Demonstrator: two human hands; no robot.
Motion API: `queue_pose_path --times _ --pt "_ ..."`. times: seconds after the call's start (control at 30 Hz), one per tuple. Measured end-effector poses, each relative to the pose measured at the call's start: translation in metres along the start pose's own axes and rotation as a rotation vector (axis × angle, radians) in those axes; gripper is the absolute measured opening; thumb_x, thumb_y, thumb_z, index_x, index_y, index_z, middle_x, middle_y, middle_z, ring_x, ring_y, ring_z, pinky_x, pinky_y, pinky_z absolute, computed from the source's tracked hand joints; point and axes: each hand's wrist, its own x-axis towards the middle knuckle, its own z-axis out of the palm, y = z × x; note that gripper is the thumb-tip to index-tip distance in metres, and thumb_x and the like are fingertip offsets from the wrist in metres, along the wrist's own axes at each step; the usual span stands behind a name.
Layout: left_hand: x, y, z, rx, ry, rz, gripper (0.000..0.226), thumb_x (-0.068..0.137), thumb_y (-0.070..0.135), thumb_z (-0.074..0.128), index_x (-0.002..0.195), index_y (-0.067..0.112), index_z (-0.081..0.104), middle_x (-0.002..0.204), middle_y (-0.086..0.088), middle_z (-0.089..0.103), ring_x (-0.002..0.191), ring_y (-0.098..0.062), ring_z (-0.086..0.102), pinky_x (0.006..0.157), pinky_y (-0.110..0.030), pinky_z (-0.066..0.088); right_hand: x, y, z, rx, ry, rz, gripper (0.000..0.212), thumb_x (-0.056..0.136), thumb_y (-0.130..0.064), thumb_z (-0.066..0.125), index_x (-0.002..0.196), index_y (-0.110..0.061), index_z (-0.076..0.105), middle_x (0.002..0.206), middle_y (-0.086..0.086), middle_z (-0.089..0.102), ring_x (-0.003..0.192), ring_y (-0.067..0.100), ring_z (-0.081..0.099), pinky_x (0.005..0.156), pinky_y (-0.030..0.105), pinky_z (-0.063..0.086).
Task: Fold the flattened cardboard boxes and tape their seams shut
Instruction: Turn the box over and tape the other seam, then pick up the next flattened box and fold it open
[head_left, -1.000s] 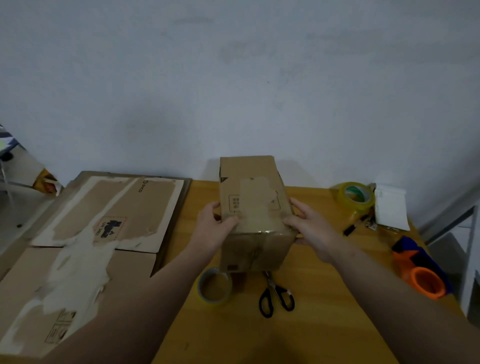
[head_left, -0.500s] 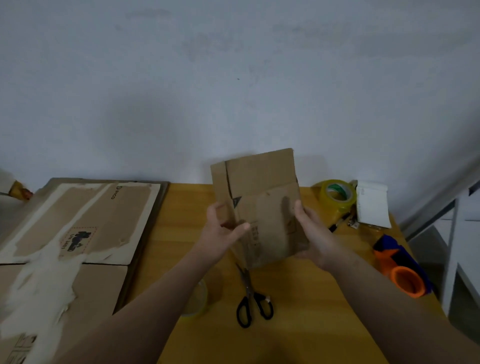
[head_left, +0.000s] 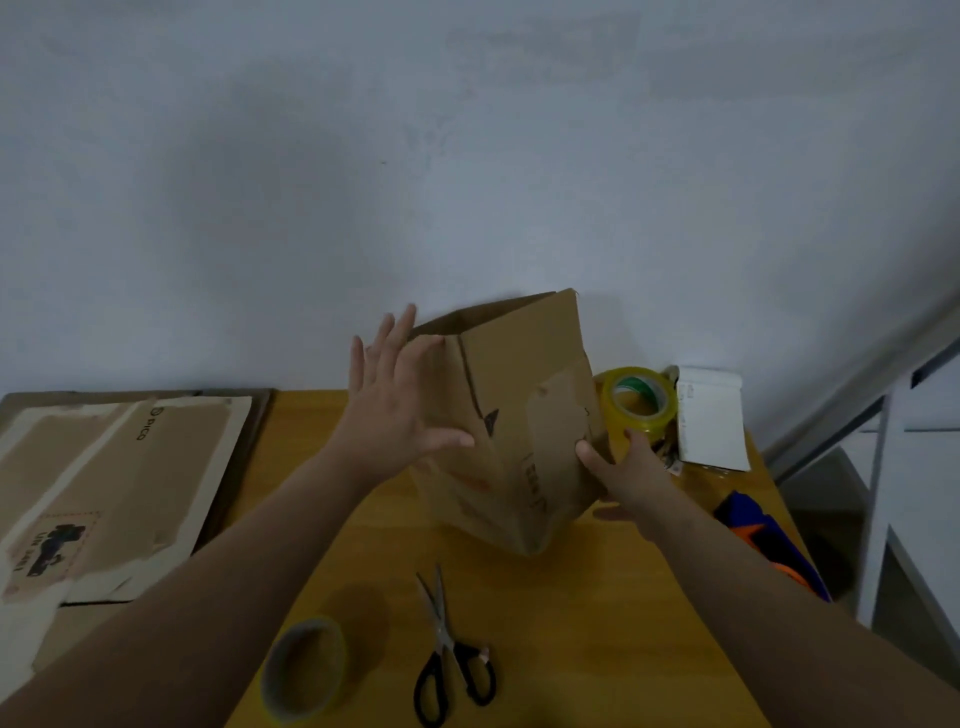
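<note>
Yellow-orange wood fills the near ground, a table (head_left: 571, 649) with an almost spent tape roll (head_left: 304, 670) standing on edge at its front and black-handled scissors (head_left: 452, 654) lying just beside it. Past these, the cardboard box (head_left: 519, 415) stands tilted on the tabletop, already opened out from flat into a tube. The left hand (head_left: 400, 415) lies flat against its left side with fingers straight and spread, while the right hand (head_left: 623, 467) grips the lower right edge, thumb on the front face and fingers behind. The box's upper end, toward the wall (head_left: 467, 156), gapes open with dark interior showing, so that seam is not yet folded or taped; whether the lower end is sealed cannot be told. Off to the left, flattened cardboard (head_left: 130, 467) lies stacked, probably waiting its turn. At the right edge sits a blue and orange object (head_left: 769, 535), possibly a tape dispenser. Farther back, a yellow tape roll (head_left: 641, 402) sits just behind the box's right side, next to a white notepad (head_left: 709, 415).
</note>
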Motion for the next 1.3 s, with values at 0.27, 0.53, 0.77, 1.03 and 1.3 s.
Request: queue_pose_path --times 0.27,0.53,0.77,1.03,1.3 --pt "0.052 0.09 0.028 0.115 -0.007 0.183 0.056 0.091 0.031 0.061 0.139 0.016 0.037 0.12 -0.004 0.05 0.108 -0.022 0.047 0.093 -0.034 0.035 -0.001 -0.011 -0.024 0.202 -0.052 -0.099 0.046 0.098 -0.05 0.041 0.14 -0.031 0.046 0.133 -0.008 0.051 0.121 0.018 0.044 0.101 0.036 0.035" --pt "0.067 0.099 0.087 0.305 -0.133 0.25 0.055 0.09 0.012 0.057 0.14 0.016 0.036 0.124 -0.006 0.051 0.111 -0.026 0.047 0.093 -0.038 0.036 -0.002 0.005 -0.022 0.01 0.023 -0.157 0.038 0.101 -0.026 0.049 0.139 -0.023 0.048 0.135 0.0 0.05 0.117 0.014 0.046 0.091 0.03 0.038" --pt "0.034 0.085 0.066 0.159 -0.025 0.192 0.055 0.093 0.019 0.055 0.144 0.013 0.038 0.144 -0.006 0.043 0.135 -0.023 0.036 0.115 -0.038 0.018 -0.016 0.017 -0.004 -0.256 0.012 -0.214 0.027 0.101 -0.021 0.048 0.122 -0.012 0.062 0.115 0.005 0.065 0.108 0.023 0.06 0.085 0.03 0.045" --pt "-0.095 -0.025 -0.011 0.22 -0.092 -0.039 0.051 0.084 0.019 0.065 0.132 0.009 0.051 0.13 -0.009 0.055 0.12 -0.03 0.051 0.1 -0.043 0.041 -0.066 -0.003 0.12 -0.21 -0.234 -0.118 0.022 0.103 -0.022 0.045 0.122 -0.015 0.054 0.096 0.002 0.063 0.093 0.021 0.063 0.091 0.042 0.052" --pt "-0.246 -0.158 -0.067 0.116 -0.312 -0.467 0.042 0.098 0.031 0.045 0.139 0.02 0.042 0.142 0.0 0.04 0.128 -0.02 0.04 0.104 -0.034 0.037 -0.143 0.005 0.287 -0.317 -0.514 -0.094 0.02 0.102 -0.025 0.048 0.116 -0.013 0.056 0.104 0.009 0.064 0.086 0.017 0.06 0.077 0.029 0.052"
